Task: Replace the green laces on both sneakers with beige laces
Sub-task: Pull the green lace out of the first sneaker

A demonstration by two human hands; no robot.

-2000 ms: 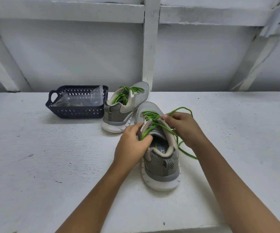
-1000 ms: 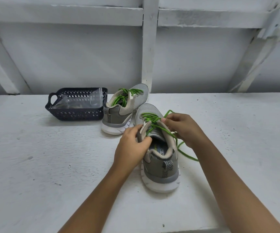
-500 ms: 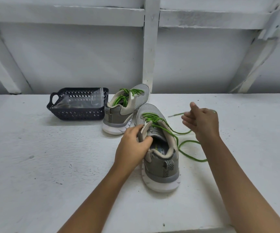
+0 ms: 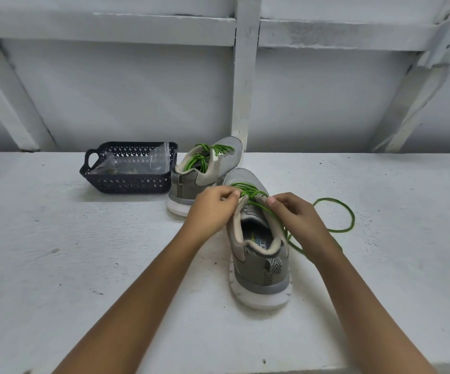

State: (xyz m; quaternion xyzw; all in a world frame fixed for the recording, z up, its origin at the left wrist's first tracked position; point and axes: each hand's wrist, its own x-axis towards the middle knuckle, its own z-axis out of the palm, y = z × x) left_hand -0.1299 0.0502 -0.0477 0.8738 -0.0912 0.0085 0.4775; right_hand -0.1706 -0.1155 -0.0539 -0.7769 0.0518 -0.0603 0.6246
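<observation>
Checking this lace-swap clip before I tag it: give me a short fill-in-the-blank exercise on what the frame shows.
1. The left hand and right hand both pinch the lace of the near sneaker; its colour is ____.
2. The dark basket stands to the ____ of the far sneaker.
3. A loose loop of that lace lies on the table on the near sneaker's ____ side.

Missing words: green; left; right.
</observation>
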